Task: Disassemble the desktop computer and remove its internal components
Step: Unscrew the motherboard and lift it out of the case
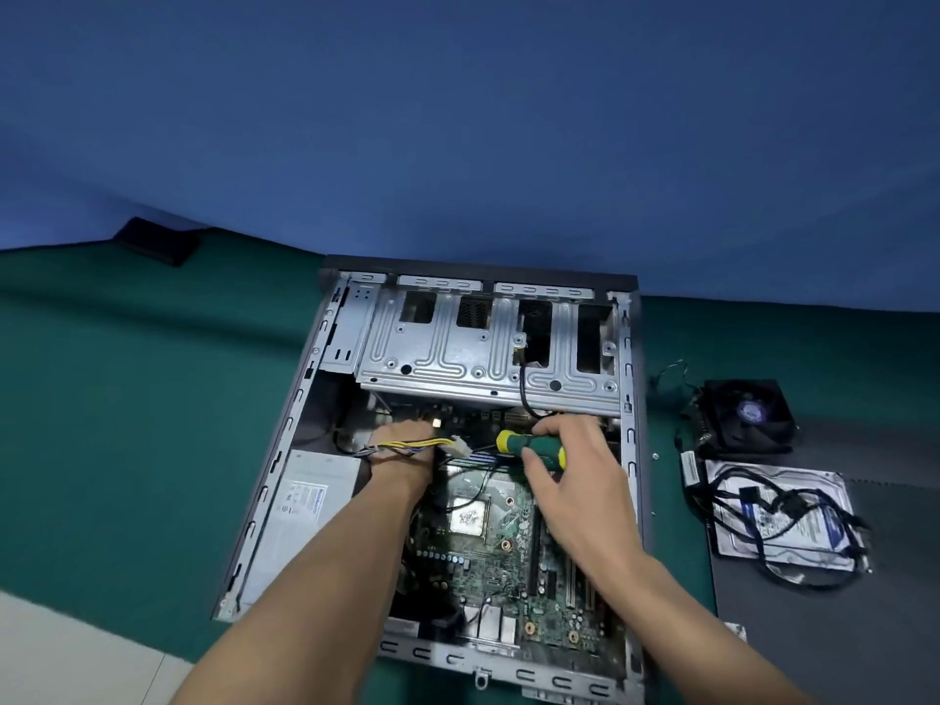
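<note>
Two hands inside the case — motherboard, power supply.

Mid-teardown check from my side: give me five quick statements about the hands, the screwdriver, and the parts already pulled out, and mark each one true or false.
1. The right hand grips a green-and-yellow screwdriver. True.
2. The cooling fan is mounted over the processor. False: the fan lies outside the computer case, on its right; the processor is bare.
3. The left hand is at a bundle of yellow and black cables inside the case. True.
4. The hard drive sits in the drive cage. False: it lies on the dark mat, with black cables on top.
5. The power supply is in the case. True.
</note>
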{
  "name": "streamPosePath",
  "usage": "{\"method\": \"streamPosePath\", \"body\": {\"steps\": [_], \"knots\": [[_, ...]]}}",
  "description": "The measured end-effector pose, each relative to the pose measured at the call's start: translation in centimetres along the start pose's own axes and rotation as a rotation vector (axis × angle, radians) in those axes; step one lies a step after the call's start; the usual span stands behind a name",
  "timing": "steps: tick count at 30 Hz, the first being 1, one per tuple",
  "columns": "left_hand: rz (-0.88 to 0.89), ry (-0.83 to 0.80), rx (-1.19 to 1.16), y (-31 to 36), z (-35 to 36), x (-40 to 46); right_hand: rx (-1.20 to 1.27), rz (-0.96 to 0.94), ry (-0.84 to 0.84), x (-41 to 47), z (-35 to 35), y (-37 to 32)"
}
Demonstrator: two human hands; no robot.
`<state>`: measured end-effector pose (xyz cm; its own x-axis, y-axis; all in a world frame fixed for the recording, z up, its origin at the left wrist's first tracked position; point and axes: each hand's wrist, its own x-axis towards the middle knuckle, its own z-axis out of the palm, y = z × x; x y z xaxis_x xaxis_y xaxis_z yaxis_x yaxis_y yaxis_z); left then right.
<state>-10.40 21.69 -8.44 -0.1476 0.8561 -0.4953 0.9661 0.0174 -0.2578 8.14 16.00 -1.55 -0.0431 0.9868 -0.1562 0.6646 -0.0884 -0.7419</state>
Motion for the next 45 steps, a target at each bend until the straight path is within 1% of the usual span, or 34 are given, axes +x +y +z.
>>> {"method": "streamPosePath", "body": {"steps": [2,5,9,12,17,21,24,27,31,36,42,45], "knots": [[-0.011,0.011,-0.011,0.2,0.4,-0.1,-0.054,-0.011,-0.026,-0.2,0.2,0.3],[-0.023,0.028,0.045,0.4,0.8,-0.7,-0.119,-0.022,-0.062,-0.2,0.3,0.5],[-0.050,0.063,0.054,0.8,1.3,-0.9,-0.126,-0.007,-0.074,0.0,0.3,0.5],[-0.038,0.075,0.060,0.8,1.4,-0.8,-0.139,-0.007,-0.085,0.0,0.3,0.4],[-0.002,0.054,0.081,0.5,1.2,-0.7,-0.174,-0.010,-0.082,-0.1,0.5,0.4],[0.007,0.023,0.037,0.2,0.6,-0.2,-0.191,-0.017,-0.083,-0.1,0.6,0.5],[0.016,0.056,0.032,0.1,0.8,-0.4,-0.197,-0.033,-0.078,-0.1,0.8,0.7],[0.038,0.079,0.082,0.2,1.3,-0.7,-0.228,-0.050,-0.075,-0.3,0.9,0.8],[0.000,0.113,0.106,0.4,1.5,-1.0,-0.249,-0.058,-0.073,-0.5,1.0,0.8],[0.001,0.093,0.036,0.4,1.3,-1.1,-0.256,-0.040,-0.078,-0.4,1.0,0.9],[0.095,0.078,0.094,0.0,1.2,-0.7,-0.276,-0.048,-0.077,-0.5,1.1,0.8],[0.049,0.052,0.037,-0.1,1.2,-0.4,-0.282,-0.056,-0.077,-0.6,1.1,0.8]]}}
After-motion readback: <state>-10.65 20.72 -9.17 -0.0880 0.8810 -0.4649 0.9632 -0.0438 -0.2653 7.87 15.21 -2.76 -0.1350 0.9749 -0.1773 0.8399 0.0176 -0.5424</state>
